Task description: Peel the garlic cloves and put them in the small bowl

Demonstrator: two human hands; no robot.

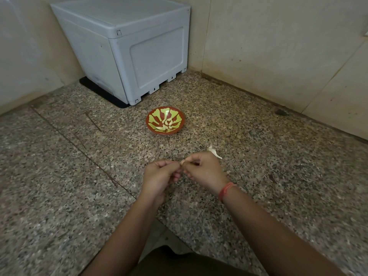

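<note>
A small red bowl [154, 130] with a green pattern sits on the speckled stone counter and holds several peeled garlic cloves [166, 125]. Nearer to me, my left hand [161, 175] and my right hand [205, 168] meet above the counter, fingers curled. Between their fingertips they pinch one small garlic clove [182, 161], mostly hidden by the fingers. A bit of white garlic [213, 150] lies on the counter just behind my right hand; whether it is skin or cloves I cannot tell.
A grey plastic box [127, 48] on a black mat stands at the back left against the tiled wall. Walls close off the back and right of the granite counter [59, 156]. The counter's front edge is near my body.
</note>
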